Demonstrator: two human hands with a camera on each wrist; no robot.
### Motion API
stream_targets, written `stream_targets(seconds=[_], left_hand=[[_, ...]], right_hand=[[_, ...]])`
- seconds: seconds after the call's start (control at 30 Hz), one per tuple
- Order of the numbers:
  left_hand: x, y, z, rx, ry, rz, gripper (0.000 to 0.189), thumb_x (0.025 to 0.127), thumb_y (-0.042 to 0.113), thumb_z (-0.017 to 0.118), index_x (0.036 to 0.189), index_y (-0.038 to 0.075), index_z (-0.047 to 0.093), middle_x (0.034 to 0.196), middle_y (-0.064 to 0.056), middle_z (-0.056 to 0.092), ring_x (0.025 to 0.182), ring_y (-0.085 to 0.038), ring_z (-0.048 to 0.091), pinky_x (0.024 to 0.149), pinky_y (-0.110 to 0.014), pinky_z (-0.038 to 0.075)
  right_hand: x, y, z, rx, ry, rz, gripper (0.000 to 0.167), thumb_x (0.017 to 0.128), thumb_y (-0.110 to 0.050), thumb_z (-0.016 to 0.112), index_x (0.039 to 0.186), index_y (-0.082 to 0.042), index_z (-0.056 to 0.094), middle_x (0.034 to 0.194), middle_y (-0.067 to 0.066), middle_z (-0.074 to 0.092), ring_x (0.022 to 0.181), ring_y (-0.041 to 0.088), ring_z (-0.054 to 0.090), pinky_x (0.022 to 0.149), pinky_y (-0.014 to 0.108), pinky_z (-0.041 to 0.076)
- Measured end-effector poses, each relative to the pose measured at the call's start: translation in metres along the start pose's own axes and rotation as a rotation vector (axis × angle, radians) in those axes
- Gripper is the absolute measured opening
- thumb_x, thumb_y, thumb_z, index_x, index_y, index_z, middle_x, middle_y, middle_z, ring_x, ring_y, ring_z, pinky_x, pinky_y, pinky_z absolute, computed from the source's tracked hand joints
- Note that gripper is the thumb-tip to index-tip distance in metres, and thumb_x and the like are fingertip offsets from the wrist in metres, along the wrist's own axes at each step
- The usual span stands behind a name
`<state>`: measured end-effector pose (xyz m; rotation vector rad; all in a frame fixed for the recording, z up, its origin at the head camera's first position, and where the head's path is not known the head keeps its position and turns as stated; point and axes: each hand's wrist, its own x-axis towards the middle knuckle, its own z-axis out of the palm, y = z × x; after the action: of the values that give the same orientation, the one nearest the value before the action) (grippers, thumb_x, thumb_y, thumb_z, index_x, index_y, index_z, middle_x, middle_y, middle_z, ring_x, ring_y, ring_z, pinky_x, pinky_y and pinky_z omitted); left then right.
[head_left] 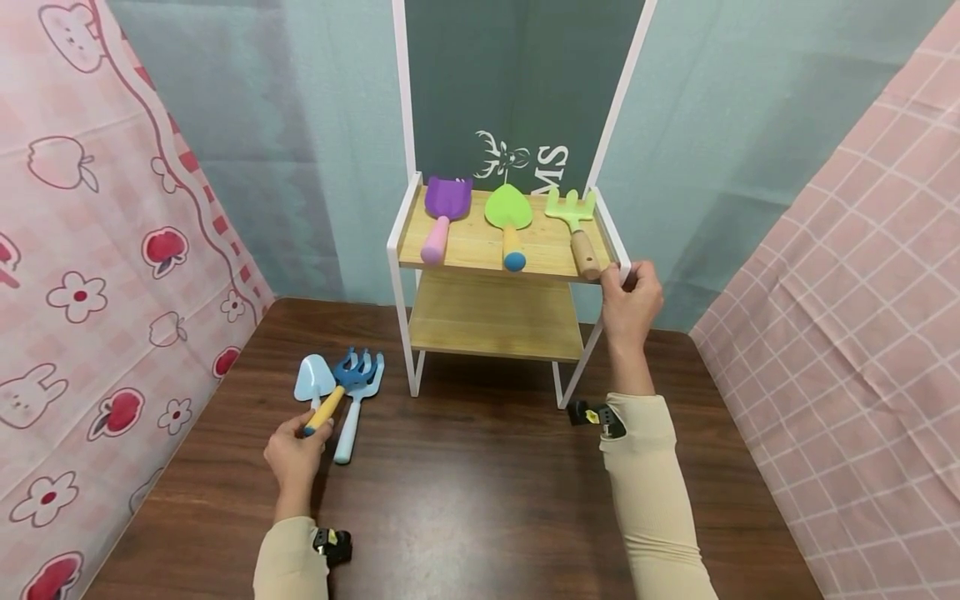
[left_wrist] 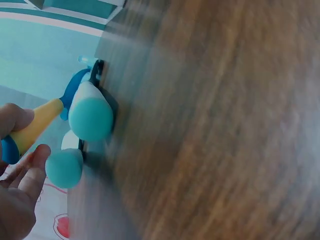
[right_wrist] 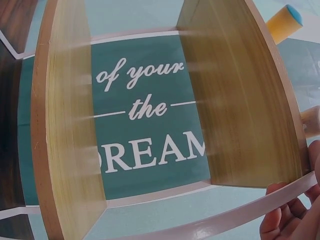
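Note:
My left hand (head_left: 295, 450) pinches the yellow handle of a blue toy hand rake (head_left: 352, 371). Its tines overlap the head of a light blue hand fork (head_left: 348, 429) lying on the table. Left of that lies a light blue trowel (head_left: 313, 379), its handle partly hidden by my hand. In the left wrist view, the rake's yellow handle (left_wrist: 40, 120) sits between thumb and fingers, above two teal handle ends. My right hand (head_left: 633, 308) grips the front right corner of a white-framed shelf (head_left: 495, 312), with fingers curled round the white bar (right_wrist: 240, 212).
On the shelf's top board lie a purple scoop (head_left: 448, 200) with a pink handle, a green trowel (head_left: 508, 207) and a green rake (head_left: 572, 210) with a wooden handle. The brown table (head_left: 480, 500) is bordered by a pink patterned curtain (head_left: 112, 292) and a pink checked one (head_left: 847, 333).

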<state>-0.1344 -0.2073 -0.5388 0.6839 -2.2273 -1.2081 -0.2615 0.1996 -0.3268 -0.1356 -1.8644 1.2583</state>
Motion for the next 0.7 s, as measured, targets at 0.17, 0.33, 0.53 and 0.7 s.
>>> stream_targets(seconds=[0.17,0.33,0.53,0.7], left_hand=[[-0.001,0.006,0.001,-0.018,-0.004,-0.107,0.038,0.075,0.015,0.076,0.109,-0.001,0.068,0.105,-0.023,0.063,0.091,-0.035,0.051,0.075,-0.042,0.039],[-0.002,0.011,0.002,-0.050,0.010,-0.162,0.036,0.075,0.013,0.076,0.107,-0.001,0.068,0.107,-0.022,0.062,0.094,-0.033,0.049,0.073,-0.039,0.039],[-0.003,0.014,0.004,-0.110,0.023,-0.235,0.034,0.075,0.012,0.076,0.106,0.001,0.068,0.109,-0.017,0.062,0.099,-0.029,0.051,0.072,-0.029,0.042],[-0.003,0.015,0.008,-0.180,0.083,-0.235,0.031,0.074,0.010,0.076,0.103,0.001,0.069,0.107,-0.011,0.064,0.094,-0.021,0.054,0.071,-0.022,0.042]], right_hand=[[0.000,0.001,0.000,-0.001,0.001,-0.005,0.017,0.078,-0.014,0.058,0.068,-0.007,0.046,0.061,0.001,0.044,0.058,0.013,0.040,0.052,0.024,0.029],[-0.001,0.000,0.000,-0.008,0.003,-0.011,0.018,0.078,-0.013,0.058,0.067,-0.007,0.045,0.060,0.002,0.043,0.057,0.014,0.039,0.052,0.024,0.028],[0.000,0.002,0.000,-0.006,0.001,-0.010,0.018,0.078,-0.014,0.058,0.068,-0.005,0.046,0.061,0.003,0.044,0.058,0.013,0.040,0.052,0.024,0.029],[0.000,0.003,0.000,-0.008,-0.003,-0.002,0.018,0.078,-0.014,0.059,0.068,-0.006,0.046,0.062,0.003,0.045,0.058,0.013,0.040,0.052,0.024,0.030]])
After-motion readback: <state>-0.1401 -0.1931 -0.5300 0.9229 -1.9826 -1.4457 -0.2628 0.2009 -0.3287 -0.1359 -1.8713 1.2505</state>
